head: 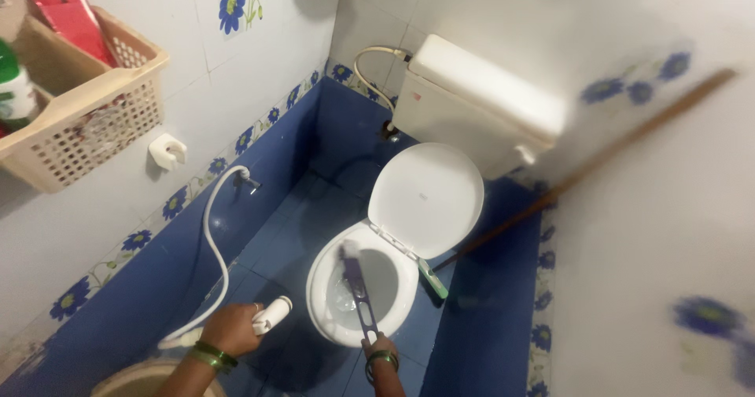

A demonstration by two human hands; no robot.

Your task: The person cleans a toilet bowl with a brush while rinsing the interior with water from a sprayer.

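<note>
Left hand: the left hand, green bangles at the wrist, is closed around the white spray head of a hose, low in the scene and left of the toilet.
Hose: the white hose rises from the sprayer in a curve to a tap on the blue tiled left wall.
Right hand: the right hand, also wearing a bangle, is clamped on the near end of a purple toilet brush.
Brush: its handle slants up and away from the hand, and its far end sits inside the bowl, blurred.
Toilet: the white toilet bowl stands at centre with the seat lid raised against the cistern behind.
Broom: a long-handled broom leans against the right wall, its green head on the floor just right of the bowl.
Basket: a beige plastic basket hangs on the left wall, far above the hands.
Bucket: the rim of a tan bucket shows at the near edge, beneath the left forearm.
</note>
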